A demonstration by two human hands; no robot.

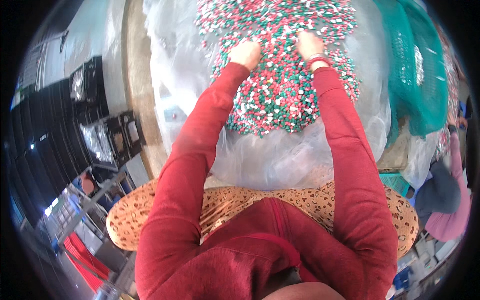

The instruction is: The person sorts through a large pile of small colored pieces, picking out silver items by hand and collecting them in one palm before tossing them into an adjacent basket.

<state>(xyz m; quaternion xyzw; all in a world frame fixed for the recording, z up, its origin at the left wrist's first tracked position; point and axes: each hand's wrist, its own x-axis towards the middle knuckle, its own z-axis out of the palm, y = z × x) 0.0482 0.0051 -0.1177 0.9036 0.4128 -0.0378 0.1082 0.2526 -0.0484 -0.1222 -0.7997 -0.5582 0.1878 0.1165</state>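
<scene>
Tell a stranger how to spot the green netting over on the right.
Start with the big translucent plastic sheet in front of the person, where tiny red, green and white pieces lie spread. Look to its right side, past the right hand, for the green mesh netting. Its plain green, see-through weave sets it apart from the milky sheet and mixed-colour pieces.

Pink-red, green and white pellets (280, 100) speckle the whitish, translucent plastic sheet (280, 162); teal-green mesh netting (431, 100) borders its right edge. The sleeves (352, 155) are plain red, the trousers (131, 220) tan with dark leopard spots.
</scene>
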